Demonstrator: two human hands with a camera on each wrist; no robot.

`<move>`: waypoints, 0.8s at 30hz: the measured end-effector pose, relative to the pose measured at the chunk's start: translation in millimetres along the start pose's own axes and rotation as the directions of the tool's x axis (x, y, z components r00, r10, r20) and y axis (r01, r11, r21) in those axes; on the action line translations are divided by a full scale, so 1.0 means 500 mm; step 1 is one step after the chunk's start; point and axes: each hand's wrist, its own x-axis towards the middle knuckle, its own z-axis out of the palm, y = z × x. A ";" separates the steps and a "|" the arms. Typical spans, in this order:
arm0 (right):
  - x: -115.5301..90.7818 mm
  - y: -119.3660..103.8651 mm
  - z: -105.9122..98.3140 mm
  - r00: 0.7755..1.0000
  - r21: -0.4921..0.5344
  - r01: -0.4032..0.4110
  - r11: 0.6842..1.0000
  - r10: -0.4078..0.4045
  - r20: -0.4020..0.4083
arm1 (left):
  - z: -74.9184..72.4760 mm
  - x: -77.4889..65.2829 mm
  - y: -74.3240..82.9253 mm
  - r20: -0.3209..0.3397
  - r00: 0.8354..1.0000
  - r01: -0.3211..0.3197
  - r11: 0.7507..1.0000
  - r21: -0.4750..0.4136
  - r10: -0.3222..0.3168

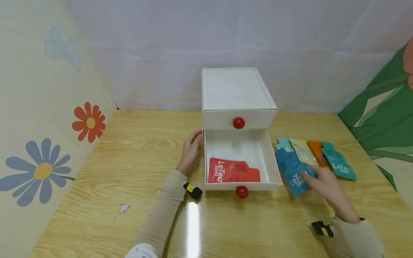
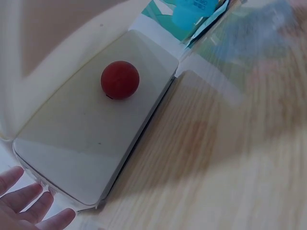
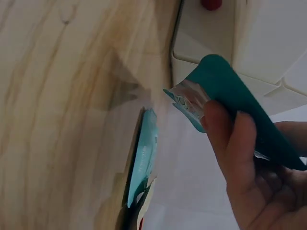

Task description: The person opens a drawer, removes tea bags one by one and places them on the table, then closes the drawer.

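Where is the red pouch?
In the head view, the red pouch lies in the open lower drawer, toward the front left, just behind its red knob.

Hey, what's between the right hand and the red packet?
In the head view, the blue packet that the right hand pinches, then the open drawer's right wall.

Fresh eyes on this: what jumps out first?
Probably the red LeTea pouch, lying in the open lower drawer of the white two-drawer cabinet. Next, the blue LeTea pouch in the right hand, just right of that drawer. Then the cabinet's two red ball knobs, one above the other.
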 end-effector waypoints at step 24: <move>0.007 0.021 0.016 0.993 -0.282 0.025 0.959 0.009 0.119 | -0.013 0.002 0.003 0.033 0.998 -0.055 0.982 0.180 0.050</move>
